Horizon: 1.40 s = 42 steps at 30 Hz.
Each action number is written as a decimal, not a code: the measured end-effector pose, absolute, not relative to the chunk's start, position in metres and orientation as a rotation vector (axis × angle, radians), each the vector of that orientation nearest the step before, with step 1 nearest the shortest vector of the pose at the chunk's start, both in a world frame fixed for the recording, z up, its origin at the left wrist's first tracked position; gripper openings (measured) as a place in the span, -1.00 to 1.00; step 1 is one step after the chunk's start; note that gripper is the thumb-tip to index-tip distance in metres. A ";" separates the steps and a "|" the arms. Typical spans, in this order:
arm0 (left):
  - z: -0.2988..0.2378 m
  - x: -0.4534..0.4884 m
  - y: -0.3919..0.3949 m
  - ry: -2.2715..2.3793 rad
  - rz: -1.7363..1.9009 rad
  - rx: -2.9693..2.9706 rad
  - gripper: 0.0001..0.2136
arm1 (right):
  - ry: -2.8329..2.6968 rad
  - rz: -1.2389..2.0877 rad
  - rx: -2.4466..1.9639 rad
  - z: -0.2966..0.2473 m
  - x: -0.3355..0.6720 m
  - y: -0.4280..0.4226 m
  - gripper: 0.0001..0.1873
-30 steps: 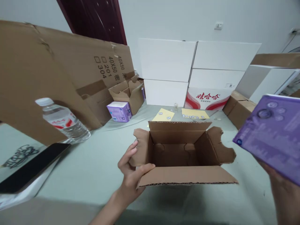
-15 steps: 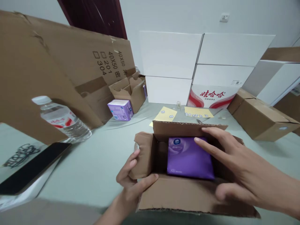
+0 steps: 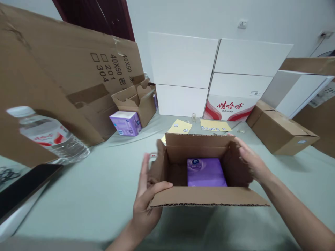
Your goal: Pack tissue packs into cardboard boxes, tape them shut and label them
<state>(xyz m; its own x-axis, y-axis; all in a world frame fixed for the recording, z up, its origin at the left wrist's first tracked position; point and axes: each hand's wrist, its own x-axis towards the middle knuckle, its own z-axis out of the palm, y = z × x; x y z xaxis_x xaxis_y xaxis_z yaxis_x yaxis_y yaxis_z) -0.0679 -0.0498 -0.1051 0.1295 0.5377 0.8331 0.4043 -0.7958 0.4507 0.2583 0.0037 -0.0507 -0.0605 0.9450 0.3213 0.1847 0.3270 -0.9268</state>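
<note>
Tissue pack (image 3: 205, 172) in open carton (image 3: 209, 197)
Left hand (image 3: 148, 202) grasps it, likely for steadiness; right hand (image 3: 252, 160) touches opposite flap (image 3: 244, 172), grip unclear

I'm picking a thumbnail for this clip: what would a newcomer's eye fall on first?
Probably the vivid purple pack inside the open cardboard box near the centre, framed by the left hand and right hand at its sides. Behind it, red lettering on a white carton catches the eye. At the left, a clear bottle shows before a large brown carton.
</note>
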 end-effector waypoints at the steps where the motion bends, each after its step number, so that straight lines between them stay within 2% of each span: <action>1: -0.106 -0.067 -0.049 0.915 1.722 2.283 -0.84 | -1.526 0.931 -1.058 -0.054 0.252 0.006 -0.41; 7: -0.103 -0.070 -0.039 0.642 1.647 2.247 -0.78 | -1.462 1.069 -1.033 -0.058 0.237 0.011 -0.46; 10: -0.097 -0.067 -0.039 0.681 1.663 2.202 -0.74 | -1.452 1.049 -1.037 -0.060 0.243 0.012 -0.72; 12: -0.093 -0.060 -0.039 0.878 1.717 2.164 -0.75 | -1.471 1.066 -1.027 -0.061 0.248 0.012 -0.85; 16: -0.086 -0.045 -0.034 1.287 1.870 1.920 -0.61 | -1.504 1.207 -0.929 -0.061 0.255 0.010 -0.60; 18: -0.082 -0.044 -0.029 1.345 1.830 1.981 -0.62 | -1.508 1.291 -0.879 -0.062 0.258 0.009 -0.54; 20: -0.080 -0.049 -0.024 1.297 1.670 2.141 -0.72 | -1.528 1.327 -0.867 -0.063 0.258 0.008 -0.56; 23: -0.083 -0.060 -0.019 1.101 1.443 2.219 -0.70 | -1.571 1.331 -0.842 -0.064 0.256 0.007 -0.55; 29: -0.097 -0.071 -0.017 1.030 1.687 1.978 -0.70 | -1.589 1.314 -0.659 -0.058 0.246 0.005 -0.55; 36: -0.100 -0.078 -0.017 1.079 1.716 1.926 -0.69 | -1.631 1.215 -0.618 -0.063 0.249 0.008 -0.57; 39: -0.101 -0.078 -0.016 1.065 1.720 1.920 -0.68 | -1.612 1.062 -0.686 -0.071 0.256 0.007 -0.53; 42: -0.100 -0.076 -0.017 1.063 1.720 1.901 -0.69 | -1.624 0.906 -0.756 -0.076 0.262 0.003 -0.58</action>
<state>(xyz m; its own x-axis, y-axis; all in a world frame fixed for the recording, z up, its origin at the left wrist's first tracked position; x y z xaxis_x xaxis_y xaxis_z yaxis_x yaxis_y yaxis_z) -0.0762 -0.0166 -0.0999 -0.0265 0.7291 0.6839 0.2856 -0.6501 0.7041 0.2621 0.0030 -0.0765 -0.2211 0.8424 0.4914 0.0246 0.5086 -0.8607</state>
